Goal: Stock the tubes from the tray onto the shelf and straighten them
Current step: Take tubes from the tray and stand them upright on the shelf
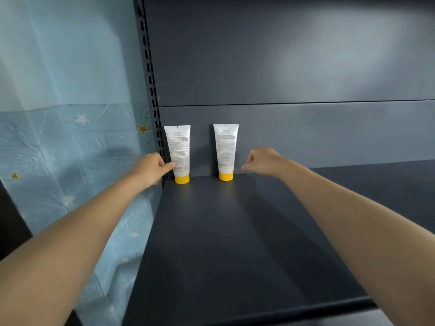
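Two bare forearms enter from the near edge: the left forearm (70, 231) over the blue starred cloth (58, 149), the right forearm (353, 220) over the shelf (235, 243).

Task items: the left tube (180, 149) and the right tube (226, 149) stand at the rear of the shelf. Each is upright on its yellow cap, crimped end up, printed face toward the camera. Their long axes are vertical and close to parallel, with a clear gap between them. Both stand at the back panel (306, 132); contact with it cannot be confirmed. The left tube is just beside the slotted upright (150, 78).

Hands: the left hand (150, 168) is at the left tube's lower left edge, one extended fingertip touching the body just above the cap. Its other fingers are folded and do not wrap the tube. The right hand (261, 161) is to the right of the right tube, near but apart from it, fingers loosely curled, holding nothing. The hands are well apart, one outboard of each tube.

Governing relation: each tube lies inboard of its nearer hand, so any correction is likely a short sideways nudge or a twist about the vertical axis. Judgement: both tubes are placed and straightening is in hand. The tray is not in view.
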A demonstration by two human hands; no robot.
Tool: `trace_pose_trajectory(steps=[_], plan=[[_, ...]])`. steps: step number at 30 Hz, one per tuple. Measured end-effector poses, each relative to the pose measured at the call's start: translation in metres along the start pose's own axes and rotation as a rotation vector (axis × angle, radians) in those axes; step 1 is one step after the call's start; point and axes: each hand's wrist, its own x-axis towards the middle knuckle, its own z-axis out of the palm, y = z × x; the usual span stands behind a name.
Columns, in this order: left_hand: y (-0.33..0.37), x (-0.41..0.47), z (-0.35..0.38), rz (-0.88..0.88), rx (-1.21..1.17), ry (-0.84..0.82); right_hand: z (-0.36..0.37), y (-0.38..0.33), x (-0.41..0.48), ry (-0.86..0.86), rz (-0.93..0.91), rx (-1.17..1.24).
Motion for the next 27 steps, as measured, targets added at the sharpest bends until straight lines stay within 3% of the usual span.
trace_pose_trajectory(steps=[5,11,18,27], plan=[[0.033,-0.036,-0.024,0.07,0.413,-0.016,-0.04,0.015,-0.033,-0.011,-0.139,-0.226],[0.108,-0.096,-0.041,0.081,0.689,0.023,-0.096,0.052,-0.08,0.069,-0.241,-0.363],[0.2,-0.164,-0.047,0.071,0.798,0.082,-0.154,0.105,-0.138,0.127,-0.252,-0.388],[0.281,-0.231,-0.061,0.078,0.751,0.18,-0.208,0.135,-0.211,0.259,-0.29,-0.379]])
